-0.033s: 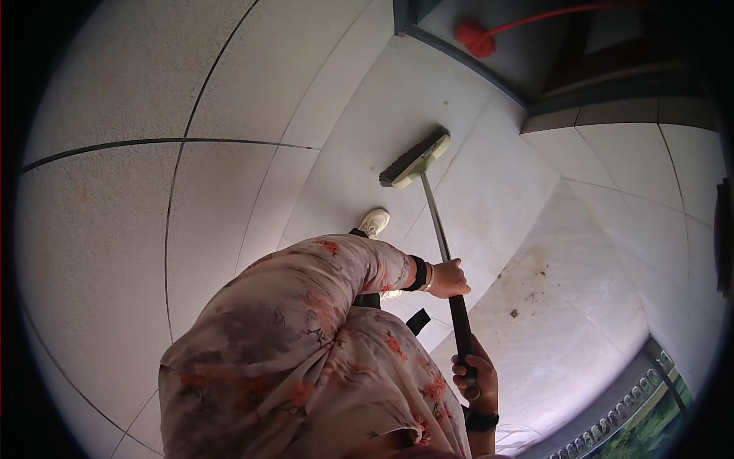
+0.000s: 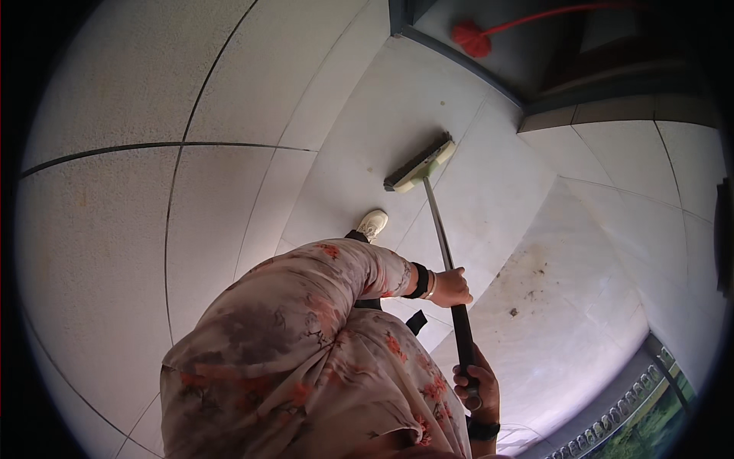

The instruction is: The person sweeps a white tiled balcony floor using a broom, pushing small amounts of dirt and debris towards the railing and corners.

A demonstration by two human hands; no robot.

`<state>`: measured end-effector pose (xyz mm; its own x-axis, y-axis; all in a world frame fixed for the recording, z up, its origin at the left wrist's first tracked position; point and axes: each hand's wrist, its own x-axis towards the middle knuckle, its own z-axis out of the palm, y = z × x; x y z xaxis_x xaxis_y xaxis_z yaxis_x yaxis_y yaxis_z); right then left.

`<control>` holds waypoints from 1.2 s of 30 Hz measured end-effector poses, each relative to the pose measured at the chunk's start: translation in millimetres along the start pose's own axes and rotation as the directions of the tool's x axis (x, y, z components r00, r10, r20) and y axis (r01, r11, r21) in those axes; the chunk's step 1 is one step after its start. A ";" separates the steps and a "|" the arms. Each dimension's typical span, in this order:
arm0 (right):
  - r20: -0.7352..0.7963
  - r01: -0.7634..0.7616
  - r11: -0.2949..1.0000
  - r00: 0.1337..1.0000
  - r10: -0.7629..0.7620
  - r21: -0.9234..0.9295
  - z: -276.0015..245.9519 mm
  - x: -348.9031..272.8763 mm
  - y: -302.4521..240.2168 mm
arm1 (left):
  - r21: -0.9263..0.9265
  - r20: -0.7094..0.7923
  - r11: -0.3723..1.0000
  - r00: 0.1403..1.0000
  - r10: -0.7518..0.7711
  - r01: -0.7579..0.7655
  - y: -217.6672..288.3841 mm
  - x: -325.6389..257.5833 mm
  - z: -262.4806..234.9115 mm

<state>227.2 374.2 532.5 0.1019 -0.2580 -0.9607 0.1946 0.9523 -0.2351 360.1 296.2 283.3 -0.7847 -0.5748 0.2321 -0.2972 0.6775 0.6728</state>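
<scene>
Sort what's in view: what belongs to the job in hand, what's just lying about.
In the job:
broom, held by left hand and right hand
perhaps dark specks on the floor, apart from it

Just there:
red item, at top, kind unclear
row of rounded shapes, lower right

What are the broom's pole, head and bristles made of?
The pole looks like metal: it's silvery and shiny. The head looks like plastic: smooth, cream and pale green. The bristles look dark and dull, maybe plastic fibres, but I can't tell for sure.
</scene>
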 end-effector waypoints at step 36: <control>-0.375 0.307 0.945 0.894 -0.246 0.111 -66.1 -42.0 118.7 | -0.048 0.077 0.943 0.940 0.332 -0.329 99.2 90.1 115.0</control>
<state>181.5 508.8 535.1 -0.3222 -0.4040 -0.8561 0.3231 0.8031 -0.5006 197.4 364.4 290.3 -0.8782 -0.2803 0.3874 0.0037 0.8061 0.5917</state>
